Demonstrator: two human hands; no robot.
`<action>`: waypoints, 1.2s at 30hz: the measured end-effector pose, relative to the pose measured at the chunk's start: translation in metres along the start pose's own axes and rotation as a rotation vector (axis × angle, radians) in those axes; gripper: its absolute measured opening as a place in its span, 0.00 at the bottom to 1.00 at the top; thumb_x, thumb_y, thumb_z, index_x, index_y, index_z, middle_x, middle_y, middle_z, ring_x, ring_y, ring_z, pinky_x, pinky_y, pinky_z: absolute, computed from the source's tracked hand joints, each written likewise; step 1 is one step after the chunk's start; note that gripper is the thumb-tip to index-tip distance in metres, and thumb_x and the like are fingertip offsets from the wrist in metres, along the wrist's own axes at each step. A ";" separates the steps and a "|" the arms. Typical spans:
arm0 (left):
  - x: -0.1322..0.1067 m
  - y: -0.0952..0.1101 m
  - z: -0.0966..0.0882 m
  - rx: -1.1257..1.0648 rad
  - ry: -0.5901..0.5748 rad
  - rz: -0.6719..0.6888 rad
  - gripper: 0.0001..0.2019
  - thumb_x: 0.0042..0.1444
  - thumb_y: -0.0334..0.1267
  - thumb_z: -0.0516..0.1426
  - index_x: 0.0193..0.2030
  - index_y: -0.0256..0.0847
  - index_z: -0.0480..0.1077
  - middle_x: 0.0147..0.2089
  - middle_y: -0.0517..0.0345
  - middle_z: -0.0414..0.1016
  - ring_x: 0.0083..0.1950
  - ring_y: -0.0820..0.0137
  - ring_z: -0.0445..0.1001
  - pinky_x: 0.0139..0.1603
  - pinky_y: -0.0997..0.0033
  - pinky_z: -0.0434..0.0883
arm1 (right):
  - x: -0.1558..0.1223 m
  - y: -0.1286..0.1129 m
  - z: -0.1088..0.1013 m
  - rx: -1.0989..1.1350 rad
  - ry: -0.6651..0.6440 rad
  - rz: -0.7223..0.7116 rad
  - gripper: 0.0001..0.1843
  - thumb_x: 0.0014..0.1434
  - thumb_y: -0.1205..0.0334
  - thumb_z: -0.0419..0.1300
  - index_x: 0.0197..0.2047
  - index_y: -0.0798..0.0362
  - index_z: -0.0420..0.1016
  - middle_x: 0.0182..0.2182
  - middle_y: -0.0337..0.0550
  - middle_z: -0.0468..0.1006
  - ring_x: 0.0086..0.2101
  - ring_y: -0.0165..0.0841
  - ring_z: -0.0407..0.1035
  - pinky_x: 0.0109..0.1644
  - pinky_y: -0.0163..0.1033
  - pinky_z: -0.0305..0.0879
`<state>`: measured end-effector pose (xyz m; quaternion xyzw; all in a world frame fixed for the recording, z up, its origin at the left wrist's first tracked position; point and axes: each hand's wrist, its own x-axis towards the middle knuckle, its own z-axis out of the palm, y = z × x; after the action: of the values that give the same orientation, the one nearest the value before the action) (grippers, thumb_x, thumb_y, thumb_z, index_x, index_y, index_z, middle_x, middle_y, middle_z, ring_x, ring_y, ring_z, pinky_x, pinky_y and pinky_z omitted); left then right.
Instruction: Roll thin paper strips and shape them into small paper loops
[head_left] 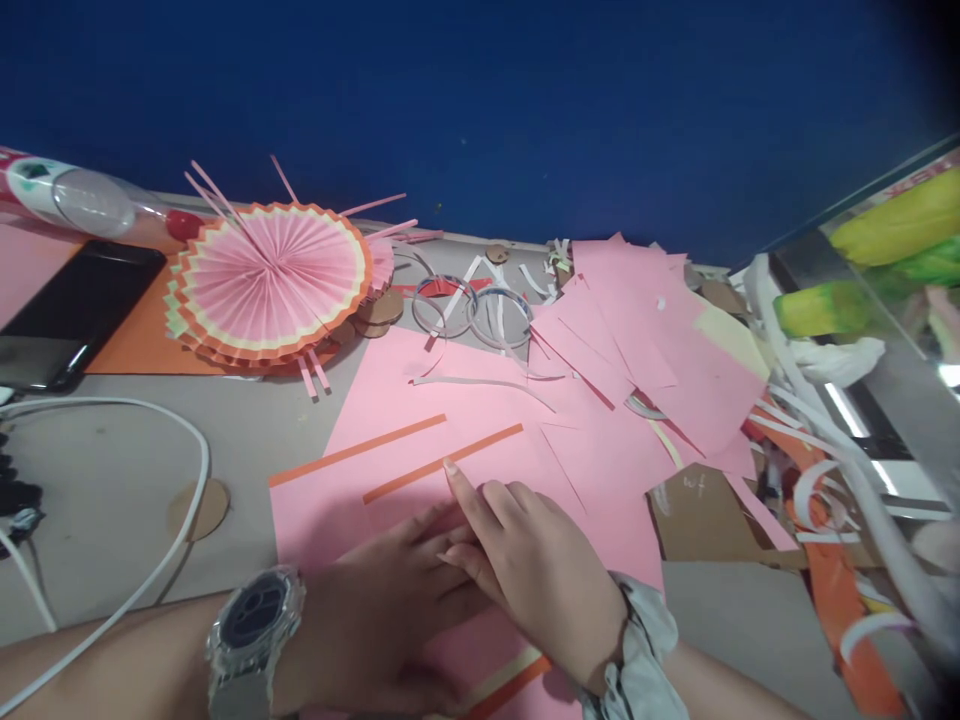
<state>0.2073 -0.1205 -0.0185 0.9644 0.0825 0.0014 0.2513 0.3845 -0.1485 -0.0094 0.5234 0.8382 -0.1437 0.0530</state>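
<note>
My left hand (pixel 382 620) lies flat, palm down, on pink paper (pixel 319 525), with a watch (pixel 255 610) on its wrist. My right hand (pixel 544 560) crosses over its fingertips. The right index finger is stretched out and its tip touches an orange paper strip (pixel 484 443) along a pink sheet's edge. The other right fingers curve loosely, with nothing seen in them. Further left, a second orange strip (pixel 356 450) edges another pink sheet. Below my hands, a cream and orange border (pixel 517 685) shows, partly covered.
Pleated paper rosettes (pixel 274 285) stand at the back left, near a phone (pixel 79 310) and a plastic bottle (pixel 97 200). Rings (pixel 442 305), pink sheets (pixel 637 340) and paper scraps lie behind and right. A white cable (pixel 202 450) crosses the left side. A blue wall (pixel 480 110) rises behind.
</note>
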 end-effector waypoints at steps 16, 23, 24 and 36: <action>-0.001 0.000 0.003 -0.112 -0.043 -0.036 0.33 0.59 0.55 0.44 0.66 0.38 0.45 0.68 0.50 0.46 0.68 0.60 0.43 0.66 0.56 0.33 | -0.004 0.011 -0.010 0.103 0.032 0.173 0.26 0.63 0.56 0.41 0.63 0.54 0.51 0.37 0.47 0.69 0.37 0.38 0.63 0.38 0.43 0.63; -0.003 -0.001 0.005 -0.112 -0.073 -0.049 0.33 0.60 0.55 0.42 0.67 0.39 0.42 0.68 0.51 0.46 0.68 0.62 0.39 0.66 0.57 0.32 | -0.006 0.020 -0.011 -0.055 0.095 0.282 0.26 0.62 0.59 0.41 0.62 0.60 0.53 0.34 0.49 0.72 0.33 0.38 0.66 0.36 0.43 0.62; -0.002 -0.001 0.004 -0.102 -0.077 -0.046 0.32 0.60 0.54 0.42 0.67 0.39 0.42 0.68 0.51 0.46 0.68 0.62 0.40 0.66 0.57 0.32 | -0.006 0.017 -0.010 -0.050 0.085 0.238 0.27 0.62 0.60 0.42 0.62 0.59 0.52 0.34 0.49 0.71 0.33 0.38 0.65 0.36 0.43 0.62; -0.002 -0.001 0.003 -0.050 -0.035 -0.030 0.32 0.60 0.55 0.44 0.66 0.39 0.44 0.68 0.50 0.43 0.68 0.61 0.41 0.66 0.57 0.38 | -0.007 0.028 -0.018 -0.065 0.088 0.349 0.26 0.64 0.59 0.39 0.62 0.58 0.52 0.36 0.48 0.71 0.34 0.38 0.64 0.37 0.45 0.60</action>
<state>0.2052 -0.1216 -0.0215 0.9564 0.0927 -0.0174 0.2765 0.4133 -0.1374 0.0040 0.6645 0.7406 -0.0820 0.0573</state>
